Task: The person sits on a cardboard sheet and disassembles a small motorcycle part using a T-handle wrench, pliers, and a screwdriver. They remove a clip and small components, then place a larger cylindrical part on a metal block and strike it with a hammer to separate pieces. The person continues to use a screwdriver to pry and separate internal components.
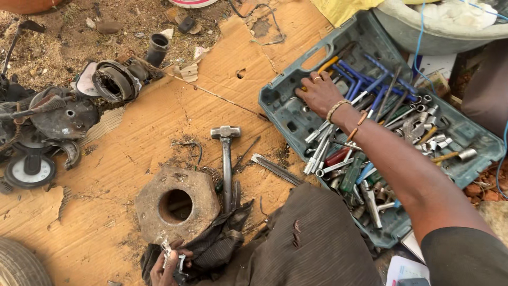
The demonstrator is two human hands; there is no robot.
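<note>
Down at the bottom edge, the left hand is partly cut off, fingers closed around a small shiny metal part I can't make out, beside a dark crumpled rag. The right hand reaches into the open grey-green plastic toolbox, fingers spread and pressing among blue-handled drivers, spanners and sockets; it grips nothing. A steel hammer lies on the cardboard.

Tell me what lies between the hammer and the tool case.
In the head view, a flat metal file lies on the cardboard between the hammer and tool case.
</note>
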